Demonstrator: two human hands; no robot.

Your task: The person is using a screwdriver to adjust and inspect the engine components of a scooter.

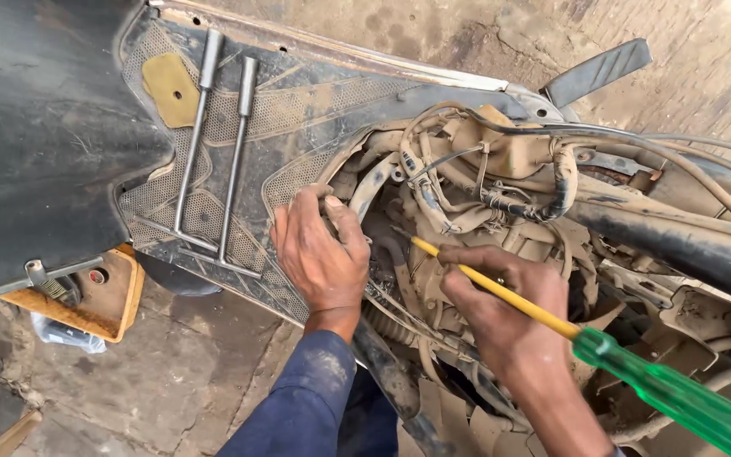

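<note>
My left hand grips the dusty edge of the scooter's floorboard panel beside the exposed engine bay. My right hand holds a long screwdriver with a yellow shaft and a green translucent handle. Its tip points up-left into the dirty wiring and hoses between my two hands. A blue sleeve covers my left forearm.
Two T-handle socket wrenches lie on the floorboard panel. The black seat fills the upper left. A dark frame tube runs at the right, with a footrest above it. An orange-edged part sits over the stone floor.
</note>
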